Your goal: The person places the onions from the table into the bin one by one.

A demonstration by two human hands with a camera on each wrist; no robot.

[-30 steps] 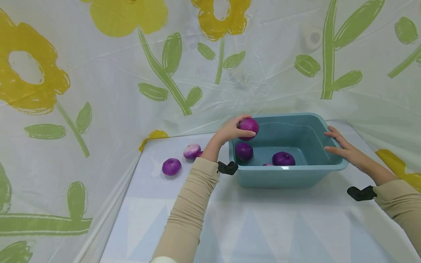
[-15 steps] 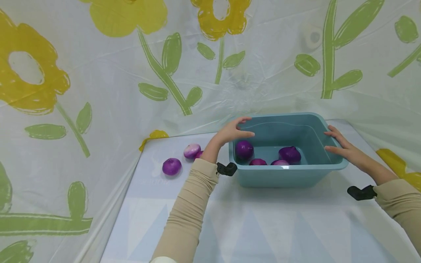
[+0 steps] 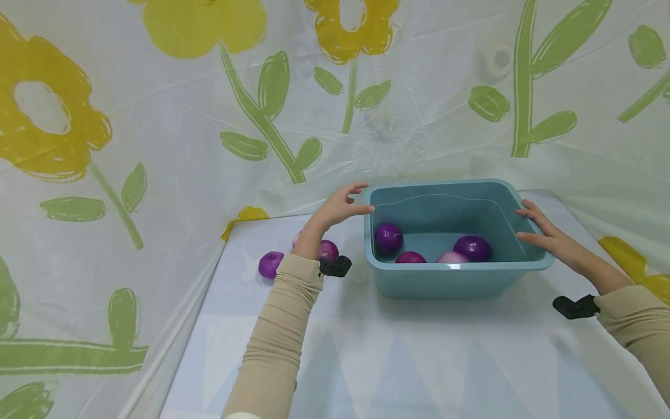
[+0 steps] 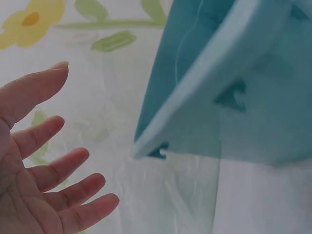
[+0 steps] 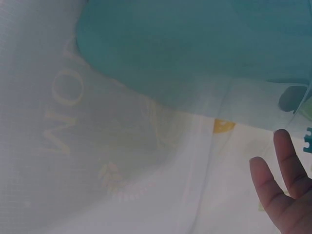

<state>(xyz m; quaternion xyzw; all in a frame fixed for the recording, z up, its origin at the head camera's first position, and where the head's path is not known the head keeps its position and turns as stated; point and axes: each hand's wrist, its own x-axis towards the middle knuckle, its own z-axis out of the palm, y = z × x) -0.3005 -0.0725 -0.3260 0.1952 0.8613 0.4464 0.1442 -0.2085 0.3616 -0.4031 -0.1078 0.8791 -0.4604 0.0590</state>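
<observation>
A blue-green plastic bin (image 3: 450,283) stands on the table, with several red onions inside, among them a dark one (image 3: 389,238) at its left end and another (image 3: 473,248) further right. My left hand (image 3: 340,206) is empty just outside the bin's left rim, fingers spread apart in the left wrist view. At the bin's right rim, my right hand (image 3: 549,235) rests with its fingers extended. Left of the bin lie more red onions: one (image 3: 270,265) partly behind my left sleeve, one (image 3: 328,250) beside my wrist, and a paler one (image 3: 296,238) mostly hidden by my arm.
A white sheet (image 3: 419,134) printed with yellow flowers and green leaves hangs behind and left of the table. The white tabletop (image 3: 366,349) has pale blue triangles in front of the bin.
My left hand let a red onion drop into the bin, then drew back left past the rim. Onions inside rolled to the right. My right hand stayed in place.
</observation>
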